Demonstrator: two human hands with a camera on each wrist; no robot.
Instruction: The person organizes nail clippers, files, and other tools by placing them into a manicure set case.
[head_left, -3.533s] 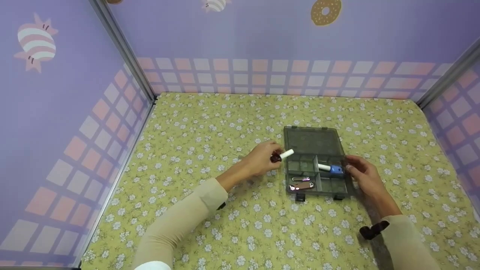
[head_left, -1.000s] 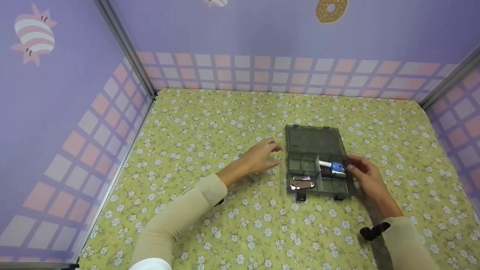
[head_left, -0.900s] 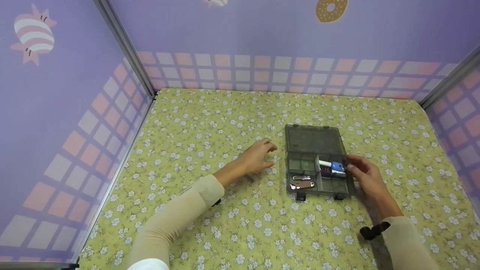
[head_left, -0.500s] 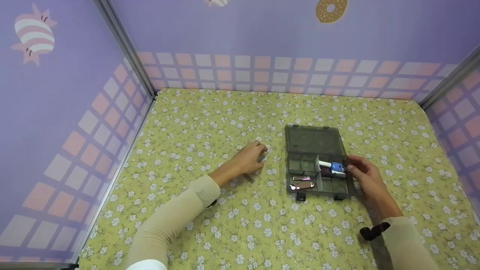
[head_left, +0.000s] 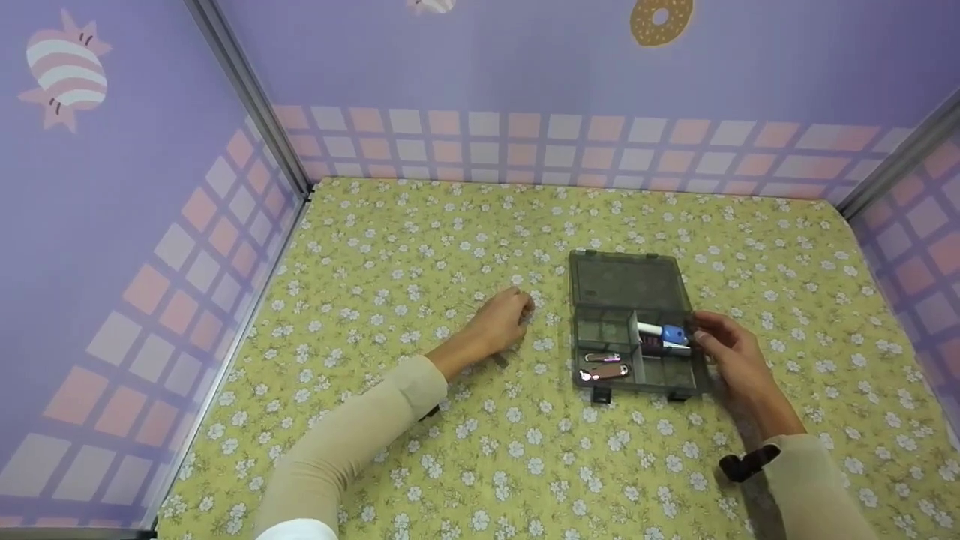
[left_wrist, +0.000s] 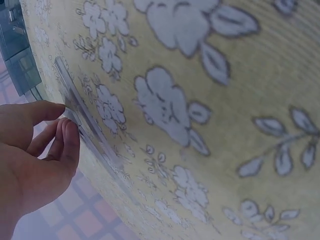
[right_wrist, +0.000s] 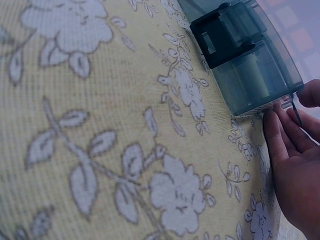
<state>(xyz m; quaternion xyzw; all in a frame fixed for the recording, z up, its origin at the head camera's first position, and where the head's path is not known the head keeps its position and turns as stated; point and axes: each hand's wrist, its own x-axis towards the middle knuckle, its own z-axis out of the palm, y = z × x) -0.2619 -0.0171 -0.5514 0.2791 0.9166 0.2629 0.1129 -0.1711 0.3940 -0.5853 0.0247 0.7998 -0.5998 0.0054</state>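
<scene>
In the head view, my left hand (head_left: pixel 499 322) is low over the cloth, left of the box. Its thumb and fingertips pinch a thin, narrow translucent strip (head_left: pixel 501 361), mostly hidden under the hand; its exact kind is unclear. The left wrist view shows the strip as long and straight, with a parallel grey band beside it. My right hand (head_left: pixel 733 356) grips the right wall of a smoky clear compartment box (head_left: pixel 634 352), whose lid (head_left: pixel 630 279) lies back. Inside its upper right compartment lie a blue nail polish bottle (head_left: pixel 673 334) and a dark nail polish bottle (head_left: pixel 651 345).
A small nail clipper (head_left: pixel 602 358) and a larger brownish one (head_left: pixel 604 372) lie in the box's lower left compartment. Two latches (head_left: pixel 601 394) stick out at its front. Flowered cloth (head_left: pixel 420 255) covers the table, with purple walls (head_left: pixel 480 67) around it.
The dark nail polish bottle has gone from my left hand into the box beside the blue one. My left hand has moved left and down to the strip. The right hand stays put.
</scene>
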